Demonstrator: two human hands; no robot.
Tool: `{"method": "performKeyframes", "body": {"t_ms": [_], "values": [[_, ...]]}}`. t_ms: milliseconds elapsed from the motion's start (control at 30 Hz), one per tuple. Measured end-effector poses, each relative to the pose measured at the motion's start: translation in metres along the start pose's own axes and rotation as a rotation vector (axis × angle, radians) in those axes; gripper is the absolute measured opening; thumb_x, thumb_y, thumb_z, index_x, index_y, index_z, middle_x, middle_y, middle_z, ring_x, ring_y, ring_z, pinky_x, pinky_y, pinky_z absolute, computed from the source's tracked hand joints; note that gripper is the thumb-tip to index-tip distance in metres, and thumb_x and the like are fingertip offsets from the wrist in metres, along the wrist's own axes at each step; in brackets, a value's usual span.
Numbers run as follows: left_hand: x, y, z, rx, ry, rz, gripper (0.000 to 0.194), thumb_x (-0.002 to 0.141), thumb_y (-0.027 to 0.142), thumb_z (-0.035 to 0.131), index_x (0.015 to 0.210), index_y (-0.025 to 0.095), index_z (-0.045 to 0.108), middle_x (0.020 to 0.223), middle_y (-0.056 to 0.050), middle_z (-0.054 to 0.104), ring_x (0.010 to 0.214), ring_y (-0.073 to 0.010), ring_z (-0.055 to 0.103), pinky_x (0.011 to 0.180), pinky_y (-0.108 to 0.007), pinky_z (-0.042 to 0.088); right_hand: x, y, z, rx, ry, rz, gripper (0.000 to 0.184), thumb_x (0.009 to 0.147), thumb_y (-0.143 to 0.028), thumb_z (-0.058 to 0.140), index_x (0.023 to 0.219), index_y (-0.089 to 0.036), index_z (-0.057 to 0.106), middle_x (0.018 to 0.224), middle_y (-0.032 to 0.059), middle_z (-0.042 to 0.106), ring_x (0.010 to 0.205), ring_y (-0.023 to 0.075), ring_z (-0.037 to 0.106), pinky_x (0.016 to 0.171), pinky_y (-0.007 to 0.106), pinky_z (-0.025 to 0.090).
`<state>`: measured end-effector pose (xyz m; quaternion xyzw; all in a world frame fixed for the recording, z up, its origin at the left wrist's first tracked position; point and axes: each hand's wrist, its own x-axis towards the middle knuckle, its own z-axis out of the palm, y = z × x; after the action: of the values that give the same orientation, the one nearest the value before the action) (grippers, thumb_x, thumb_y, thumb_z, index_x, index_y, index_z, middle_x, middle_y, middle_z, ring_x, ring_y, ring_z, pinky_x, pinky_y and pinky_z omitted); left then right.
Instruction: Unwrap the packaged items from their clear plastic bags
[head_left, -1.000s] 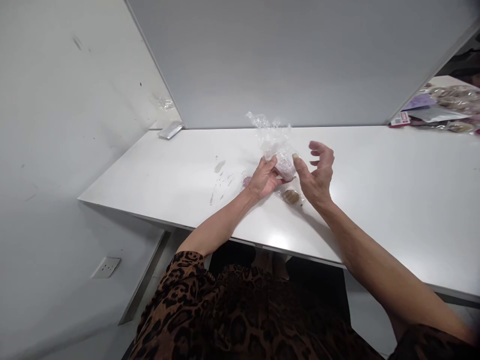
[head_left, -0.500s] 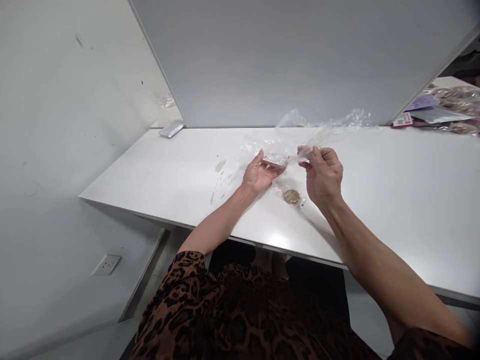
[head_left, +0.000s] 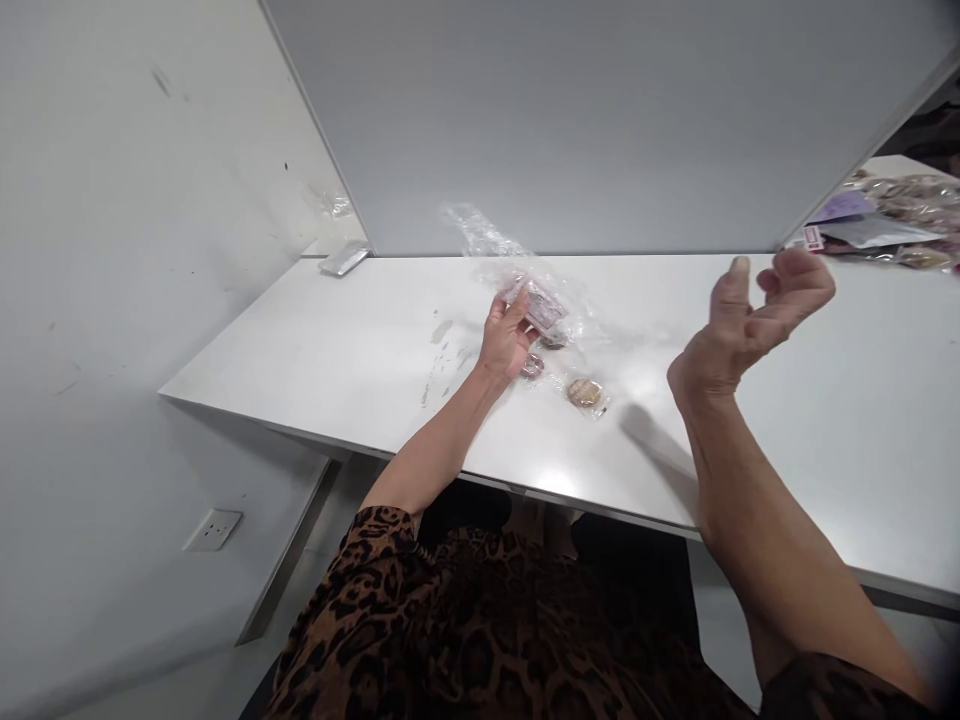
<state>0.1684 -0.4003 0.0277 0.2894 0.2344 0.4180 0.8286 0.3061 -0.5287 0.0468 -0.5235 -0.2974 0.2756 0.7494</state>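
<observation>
My left hand (head_left: 507,340) grips a clear plastic bag (head_left: 517,265) with a pinkish packet (head_left: 541,303) inside, held just above the white table (head_left: 337,350). The bag's loose end trails up and to the left. My right hand (head_left: 750,320) is raised to the right, palm up, fingers curled loosely and apart, holding nothing. A small round brown wrapped snack (head_left: 586,393) lies on the table between the hands. A dark reddish wrapped piece (head_left: 532,366) lies just under my left hand.
A grey partition (head_left: 600,120) stands along the table's back edge. A small silver packet (head_left: 342,259) lies at the back left corner. Packaged goods (head_left: 892,220) are piled on the neighbouring table at the far right. Smudges (head_left: 442,350) mark the tabletop left of my hand.
My right hand let go of the bag and swung up and to the right, opening. My left hand lifted the bagged packet slightly and tilted it; the bag's loose end flipped from right to left.
</observation>
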Motion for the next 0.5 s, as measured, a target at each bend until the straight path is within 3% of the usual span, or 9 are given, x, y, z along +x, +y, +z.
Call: {"method": "performKeyframes", "body": {"t_ms": [200, 300, 400, 500], "values": [[-0.010, -0.014, 0.001, 0.100, -0.188, -0.156, 0.034, 0.085, 0.026, 0.086, 0.116, 0.024, 0.072, 0.102, -0.001, 0.077, 0.097, -0.0166, 0.074, 0.097, -0.036, 0.058, -0.007, 0.013, 0.010, -0.168, -0.165, -0.094, 0.051, 0.071, -0.061, 0.092, 0.103, -0.027, 0.071, 0.093, 0.0028, 0.072, 0.091, 0.0232, 0.069, 0.075, 0.040, 0.060], [-0.009, -0.018, 0.001, 0.084, -0.166, -0.176, 0.029, 0.087, 0.023, 0.083, 0.113, 0.020, 0.071, 0.092, 0.000, 0.076, 0.085, -0.0136, 0.073, 0.093, -0.032, 0.058, -0.002, 0.025, 0.005, -0.185, -0.225, -0.097, 0.049, 0.068, -0.064, 0.094, 0.087, -0.025, 0.072, 0.083, 0.0026, 0.070, 0.078, 0.0204, 0.065, 0.072, 0.039, 0.058], [-0.008, -0.019, 0.003, 0.071, -0.131, -0.228, 0.016, 0.094, 0.024, 0.075, 0.108, 0.016, 0.072, 0.087, -0.001, 0.075, 0.082, -0.0122, 0.071, 0.094, -0.030, 0.057, 0.003, 0.032, -0.001, -0.176, -0.186, -0.143, 0.048, 0.069, -0.067, 0.092, 0.074, -0.025, 0.068, 0.071, 0.0004, 0.065, 0.065, 0.0164, 0.058, 0.066, 0.038, 0.056], [-0.009, -0.015, 0.004, 0.071, -0.129, -0.332, 0.025, 0.100, 0.038, 0.068, 0.108, 0.015, 0.073, 0.087, -0.004, 0.074, 0.084, -0.0149, 0.071, 0.098, -0.036, 0.058, 0.003, 0.035, -0.003, -0.220, -0.131, -0.237, 0.048, 0.076, -0.069, 0.087, 0.075, -0.026, 0.066, 0.071, -0.0004, 0.065, 0.064, 0.0149, 0.057, 0.066, 0.035, 0.054]]}}
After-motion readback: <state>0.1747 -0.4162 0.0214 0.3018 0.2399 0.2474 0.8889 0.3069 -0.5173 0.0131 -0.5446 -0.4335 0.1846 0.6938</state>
